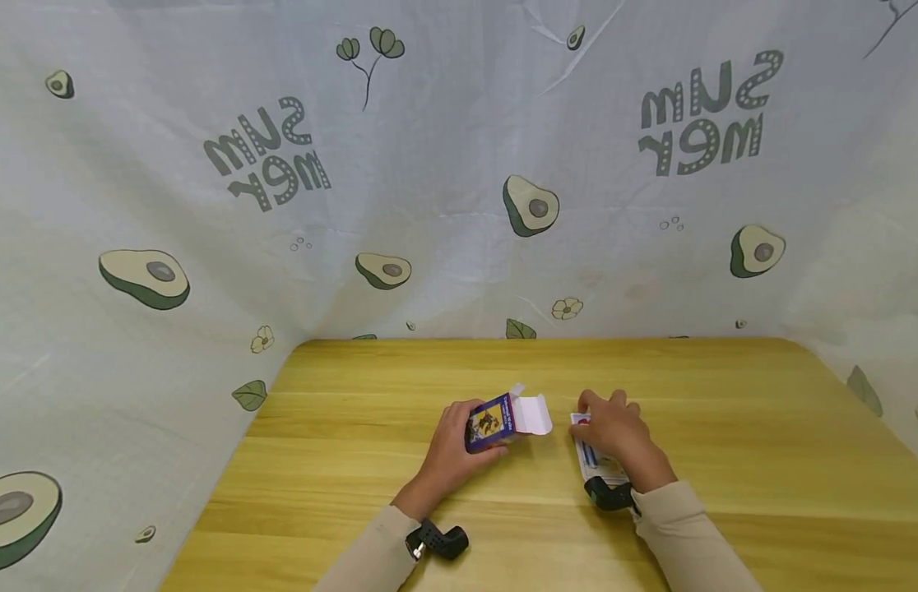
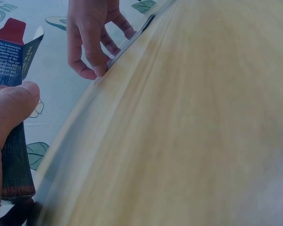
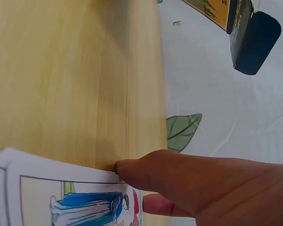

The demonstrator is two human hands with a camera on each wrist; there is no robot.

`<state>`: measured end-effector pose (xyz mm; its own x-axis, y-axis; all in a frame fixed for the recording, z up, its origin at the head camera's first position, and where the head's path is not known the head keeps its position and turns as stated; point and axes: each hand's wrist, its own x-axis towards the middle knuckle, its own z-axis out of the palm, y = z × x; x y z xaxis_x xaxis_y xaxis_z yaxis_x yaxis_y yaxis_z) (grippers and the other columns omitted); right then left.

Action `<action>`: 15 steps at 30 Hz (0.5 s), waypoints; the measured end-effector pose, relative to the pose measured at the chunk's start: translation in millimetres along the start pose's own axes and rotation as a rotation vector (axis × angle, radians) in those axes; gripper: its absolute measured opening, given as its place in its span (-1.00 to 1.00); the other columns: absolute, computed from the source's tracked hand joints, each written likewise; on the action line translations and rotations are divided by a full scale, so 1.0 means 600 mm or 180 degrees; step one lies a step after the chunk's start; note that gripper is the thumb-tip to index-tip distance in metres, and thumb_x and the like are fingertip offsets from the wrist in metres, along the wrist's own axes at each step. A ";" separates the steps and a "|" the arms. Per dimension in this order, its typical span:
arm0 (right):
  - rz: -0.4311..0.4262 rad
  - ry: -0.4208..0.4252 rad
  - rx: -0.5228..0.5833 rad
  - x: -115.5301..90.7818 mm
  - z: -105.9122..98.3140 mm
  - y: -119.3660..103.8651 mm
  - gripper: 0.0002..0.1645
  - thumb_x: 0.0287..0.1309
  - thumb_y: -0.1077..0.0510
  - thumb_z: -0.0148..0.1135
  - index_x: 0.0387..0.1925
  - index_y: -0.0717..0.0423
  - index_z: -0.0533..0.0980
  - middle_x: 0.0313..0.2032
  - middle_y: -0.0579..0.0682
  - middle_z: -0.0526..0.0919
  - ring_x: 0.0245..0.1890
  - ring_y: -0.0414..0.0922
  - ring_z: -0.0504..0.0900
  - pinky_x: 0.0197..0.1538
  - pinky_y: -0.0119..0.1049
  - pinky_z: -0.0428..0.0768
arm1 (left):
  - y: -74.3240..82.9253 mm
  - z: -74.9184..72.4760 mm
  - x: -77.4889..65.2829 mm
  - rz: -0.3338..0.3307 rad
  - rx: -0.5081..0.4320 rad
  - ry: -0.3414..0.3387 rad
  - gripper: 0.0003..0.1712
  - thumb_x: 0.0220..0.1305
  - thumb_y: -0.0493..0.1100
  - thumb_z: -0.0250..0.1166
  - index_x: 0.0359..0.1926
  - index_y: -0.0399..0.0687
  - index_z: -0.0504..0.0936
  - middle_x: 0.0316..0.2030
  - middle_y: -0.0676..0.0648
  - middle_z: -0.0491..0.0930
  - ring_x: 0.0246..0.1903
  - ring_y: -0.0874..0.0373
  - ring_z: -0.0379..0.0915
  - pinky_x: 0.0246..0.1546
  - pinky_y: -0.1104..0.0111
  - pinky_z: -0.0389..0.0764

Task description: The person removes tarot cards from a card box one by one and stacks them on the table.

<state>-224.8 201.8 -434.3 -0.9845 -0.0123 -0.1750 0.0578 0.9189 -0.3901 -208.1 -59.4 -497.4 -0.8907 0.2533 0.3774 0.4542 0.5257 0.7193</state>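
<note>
My left hand (image 1: 453, 448) grips a small blue card box (image 1: 490, 423) with a yellow picture on its front, held tilted over the table. The box's white end flap (image 1: 533, 414) stands open towards the right. Over a short stack of illustrated cards (image 1: 590, 462) is my right hand (image 1: 620, 432), with thumb and fingertips at the stack's edges. In the right wrist view the thumb (image 3: 155, 174) touches the edge of the top card (image 3: 85, 205), which shows a figure in blue. My right palm hides much of the stack in the head view.
The wooden table (image 1: 340, 395) reaches back to a pale hanging cloth (image 1: 444, 164) printed with avocados and leaves. More of this cloth encloses the left and right sides. A black camera band sits on each wrist.
</note>
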 end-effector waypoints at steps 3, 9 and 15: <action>0.0000 0.0016 -0.0002 -0.002 0.003 0.000 -0.54 0.07 -0.01 0.32 -0.05 0.11 0.43 -0.21 0.33 0.27 -0.21 0.27 0.29 -0.41 -0.10 0.40 | -0.001 -0.001 -0.003 0.0008 -0.0020 0.0000 -0.16 0.02 0.16 0.47 0.26 0.01 0.34 0.01 0.05 0.42 -0.08 0.20 0.28 -0.08 0.33 0.42; 0.0018 0.0034 0.0096 -0.006 -0.003 0.003 -0.43 0.10 -0.12 0.30 0.04 0.14 0.44 -0.15 0.37 0.30 -0.16 0.29 0.31 -0.38 -0.06 0.42 | -0.007 -0.002 -0.007 0.0129 -0.0010 0.0053 -0.16 0.03 0.16 0.47 0.26 0.01 0.33 0.00 0.04 0.41 -0.09 0.20 0.28 -0.09 0.33 0.42; -0.0048 0.0230 0.0290 -0.017 -0.022 0.007 -0.32 0.15 -0.15 0.26 0.14 0.21 0.38 -0.02 0.48 0.30 -0.15 0.30 0.36 -0.33 0.02 0.48 | -0.006 -0.002 -0.005 0.0122 0.0033 0.0115 -0.14 0.01 0.09 0.50 0.28 0.00 0.33 0.05 0.03 0.39 -0.05 0.20 0.25 -0.05 0.28 0.39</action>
<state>-216.6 211.2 -422.0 -0.9946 0.0055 -0.1040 0.0544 0.8791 -0.4735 -206.7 -63.0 -500.2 -0.8715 0.2440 0.4254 0.4875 0.5246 0.6979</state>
